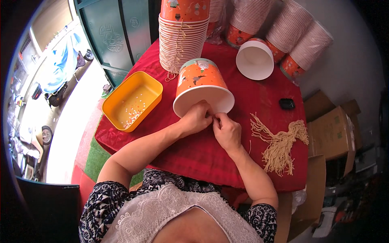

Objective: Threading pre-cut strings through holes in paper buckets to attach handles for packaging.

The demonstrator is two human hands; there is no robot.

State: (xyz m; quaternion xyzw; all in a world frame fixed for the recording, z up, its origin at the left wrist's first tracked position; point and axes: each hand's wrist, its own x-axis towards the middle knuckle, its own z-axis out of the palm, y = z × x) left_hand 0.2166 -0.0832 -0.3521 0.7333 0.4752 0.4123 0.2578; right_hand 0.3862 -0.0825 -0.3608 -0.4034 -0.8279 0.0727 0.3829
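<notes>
An orange printed paper bucket [201,77] lies tilted on the red tablecloth, its white mouth toward me. My left hand [197,116] is across the lower part of the mouth, fingers curled and pinched at the rim. Beside it, my right hand [227,130] is closed too, thumb and forefinger meeting the left fingertips just outside the rim. Whatever the fingertips pinch is too small or hidden to make out. To the right of my right hand lies a bundle of beige strings [280,146], with one loose strand close to my wrist.
A yellow plastic tub [153,98] with small pale and reddish bits stands at left. Behind the bucket rises a tall bucket stack [181,44] draped with strings. Further stacks [289,28] and a white-mouthed bucket [255,60] line the back right, near a small black object [287,103]. Cardboard boxes [330,131] stand right.
</notes>
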